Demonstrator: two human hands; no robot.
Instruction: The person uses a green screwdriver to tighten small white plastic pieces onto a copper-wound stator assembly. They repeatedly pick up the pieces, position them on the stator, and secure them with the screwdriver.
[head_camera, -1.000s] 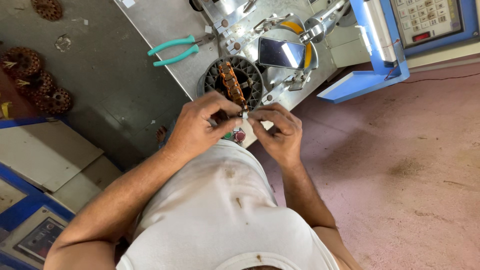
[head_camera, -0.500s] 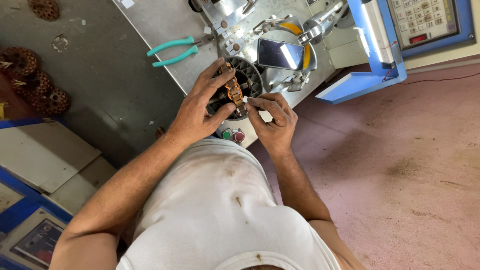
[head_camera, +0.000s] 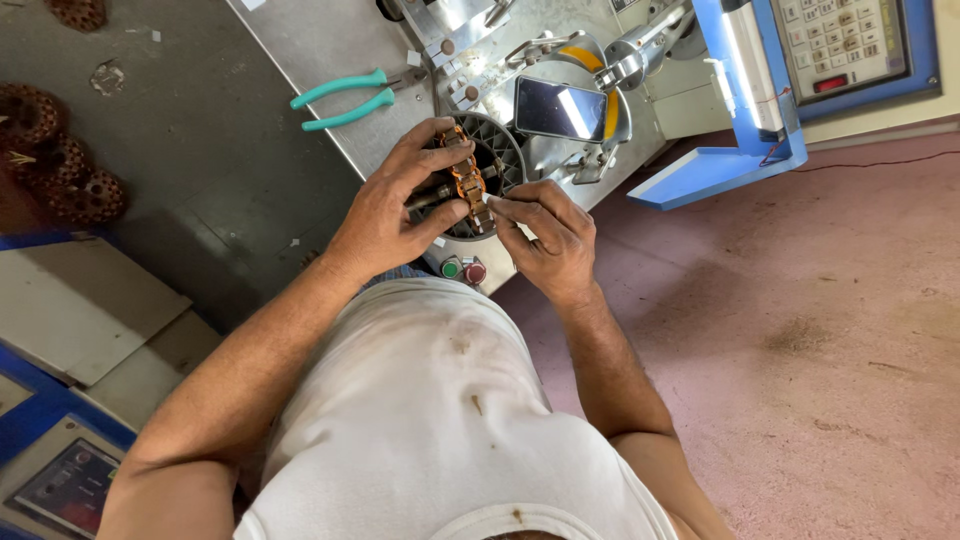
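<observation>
My left hand (head_camera: 392, 208) grips a round dark stator (head_camera: 497, 152) with orange copper windings (head_camera: 466, 180), fingers wrapped over its left side and rim. My right hand (head_camera: 548, 232) pinches a small white strip (head_camera: 487, 199) at the winding's lower end, thumb and forefinger closed on it. The stator sits at the front edge of a metal winding machine (head_camera: 500, 60). Part of the stator is hidden under my left fingers.
Teal-handled pliers (head_camera: 345, 98) lie on the metal bench (head_camera: 300, 40). Green and red push buttons (head_camera: 463, 269) sit below the stator. Several wound coils (head_camera: 60, 170) lie far left. A blue control box with keypad (head_camera: 840, 45) stands at right above a reddish floor (head_camera: 800, 330).
Both hands have risen from just above the push buttons to the stator. The left hand now wraps the stator and the right brings the white strip to the winding.
</observation>
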